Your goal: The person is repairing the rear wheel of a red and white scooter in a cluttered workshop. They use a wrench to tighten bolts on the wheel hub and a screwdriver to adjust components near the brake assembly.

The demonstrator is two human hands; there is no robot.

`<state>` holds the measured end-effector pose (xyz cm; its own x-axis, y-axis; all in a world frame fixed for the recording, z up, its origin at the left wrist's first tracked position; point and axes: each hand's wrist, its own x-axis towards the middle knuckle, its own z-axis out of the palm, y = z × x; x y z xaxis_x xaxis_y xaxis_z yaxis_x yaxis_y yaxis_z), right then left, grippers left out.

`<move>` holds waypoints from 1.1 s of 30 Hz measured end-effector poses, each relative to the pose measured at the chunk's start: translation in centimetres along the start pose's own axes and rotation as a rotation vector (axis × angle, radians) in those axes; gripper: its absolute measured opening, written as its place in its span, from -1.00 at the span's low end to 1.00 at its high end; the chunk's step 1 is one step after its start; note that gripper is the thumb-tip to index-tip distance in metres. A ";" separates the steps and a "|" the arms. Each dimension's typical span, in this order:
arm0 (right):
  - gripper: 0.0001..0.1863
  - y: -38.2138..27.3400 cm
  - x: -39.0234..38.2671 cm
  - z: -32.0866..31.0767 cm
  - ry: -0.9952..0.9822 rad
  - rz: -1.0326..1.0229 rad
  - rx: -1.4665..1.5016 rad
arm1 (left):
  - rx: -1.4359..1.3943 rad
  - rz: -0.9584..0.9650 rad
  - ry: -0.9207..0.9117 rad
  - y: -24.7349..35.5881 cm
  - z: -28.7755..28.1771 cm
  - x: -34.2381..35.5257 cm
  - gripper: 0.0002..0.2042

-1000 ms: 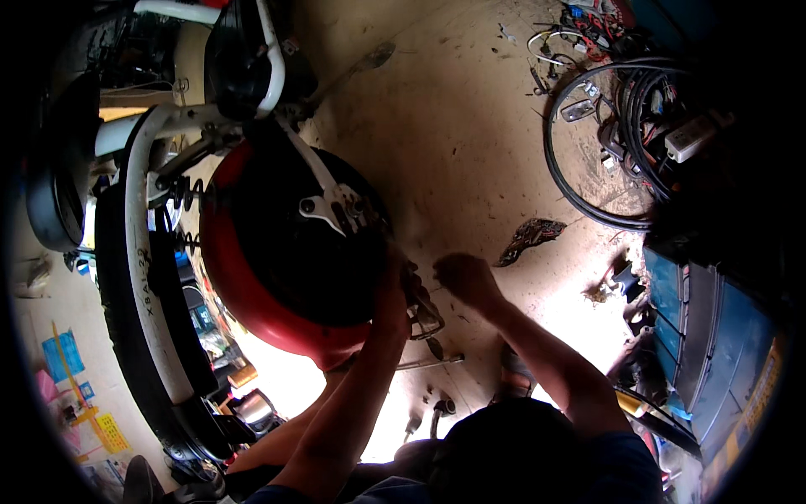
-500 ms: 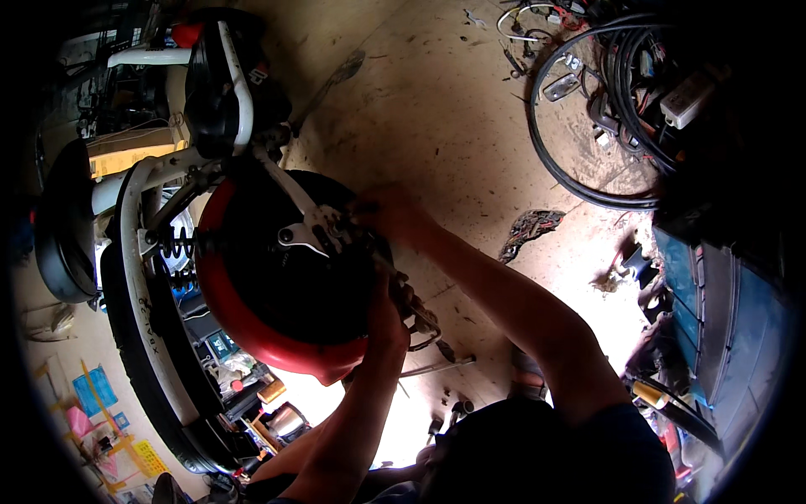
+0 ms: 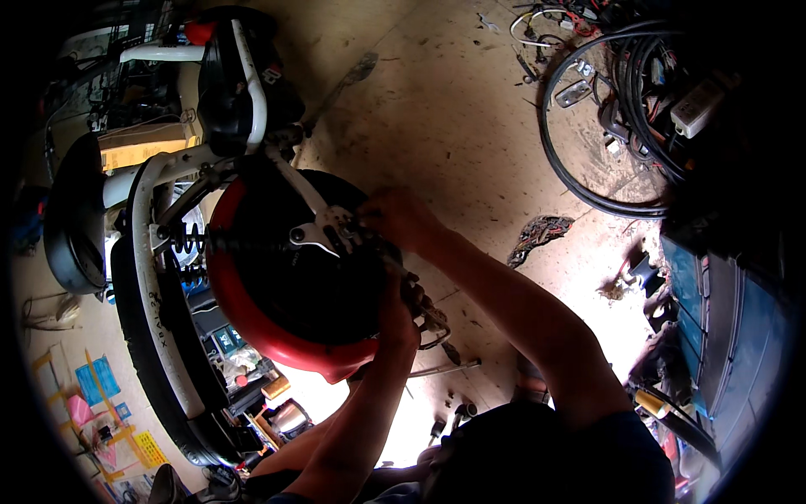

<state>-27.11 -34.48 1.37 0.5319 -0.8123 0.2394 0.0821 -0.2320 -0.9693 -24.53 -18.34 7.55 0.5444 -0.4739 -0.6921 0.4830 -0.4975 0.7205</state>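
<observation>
A white-framed two-wheeler stands on the left, its black wheel [image 3: 315, 277] partly wrapped by a red fender [image 3: 252, 323]. My right hand [image 3: 401, 220] is at the wheel's right side, its bent fingers pinched by the metal bracket [image 3: 336, 225] at the end of a white arm [image 3: 298, 185]. What lies between those fingers is too dark to make out. Lower down, my left hand [image 3: 400, 315] rests against the wheel's right edge, with its fingers lost in shadow. Beside it hangs a dark, knobbly part [image 3: 426, 317], perhaps a chain. A pale lever-like piece [image 3: 315, 238] sits near the bracket.
Black cable or hose coils [image 3: 550, 143] lie on the floor at the upper right. A dark tangled clump [image 3: 541, 235] is nearer. Blue panels [image 3: 722, 319] stand at the right. A metal rod [image 3: 445, 368] lies below my hands; tools and boxes [image 3: 277, 403] crowd the lower left.
The whole view has shifted slightly, so the scene sits a little further right. Both hands stay at the wheel; the right fingers have moved only slightly.
</observation>
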 end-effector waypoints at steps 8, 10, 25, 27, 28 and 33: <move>-0.80 -1.0 -0.1 -0.9 -0.066 0.102 0.013 | -0.035 -0.014 0.034 0.4 0.7 -0.4 -0.68; -0.80 -0.9 0.1 -0.8 -0.074 0.047 -0.024 | 0.004 -0.013 0.013 0.5 0.2 -0.4 -0.65; -0.80 -1.1 1.0 -1.7 -0.173 0.066 0.011 | 0.024 -0.032 0.009 0.7 -0.1 -0.5 -0.65; -0.80 -1.1 1.0 -1.7 -0.165 0.057 -0.024 | 0.015 -0.048 0.032 0.9 0.2 -0.7 -0.66; -0.80 -1.2 1.0 -1.7 -0.172 0.051 -0.037 | 0.011 -0.056 0.044 1.0 0.3 -0.7 -0.66; -0.79 -0.8 1.1 -1.6 -0.161 -0.009 -0.088 | 0.025 -0.073 0.041 1.1 0.5 -0.9 -0.66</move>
<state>-27.91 -36.10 2.47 0.6604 -0.7151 0.2294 0.0174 -0.2908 -0.9566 -24.86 -18.86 8.94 0.5365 -0.4058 -0.7399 0.5053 -0.5477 0.6668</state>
